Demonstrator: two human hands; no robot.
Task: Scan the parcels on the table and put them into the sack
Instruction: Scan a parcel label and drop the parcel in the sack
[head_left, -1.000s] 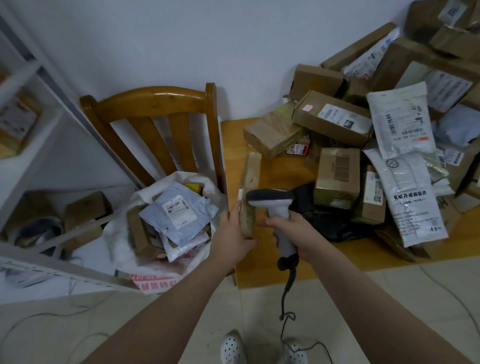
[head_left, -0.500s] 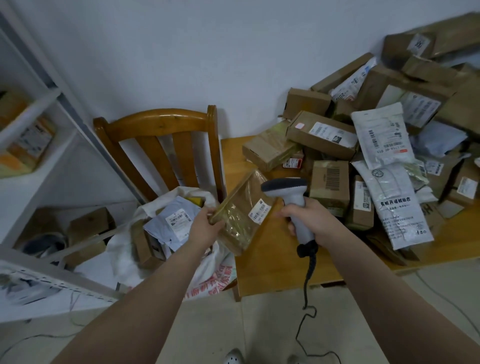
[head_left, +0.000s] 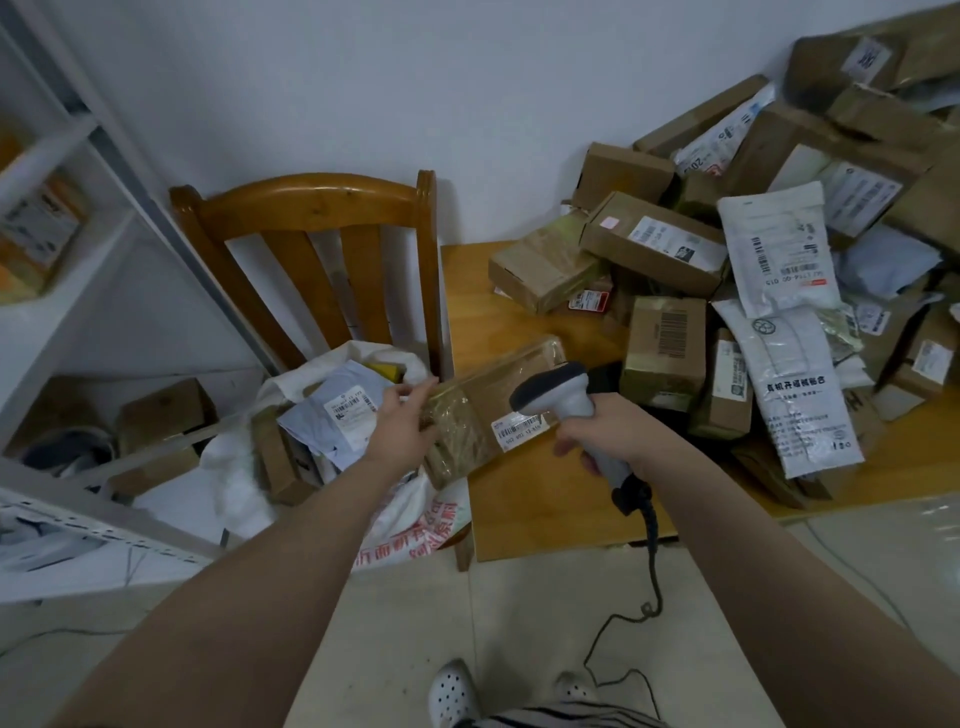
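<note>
Left hand (head_left: 405, 423), just right of the sack (head_left: 234, 467), grips a flat brown parcel (head_left: 467, 410) by its left end. The parcel, edge-on a second ago, now lies label (head_left: 519, 427) up over the tabletop's (head_left: 545, 514) near-left corner. Right hand (head_left: 610, 434) grips the scanner (head_left: 553, 392), head at the label: likely scanning now, bagging next.

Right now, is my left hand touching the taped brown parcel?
Touching. The head view shows the left hand holding the taped brown parcel by its left end, fingers laid over its edge, with no gap between them.
</note>
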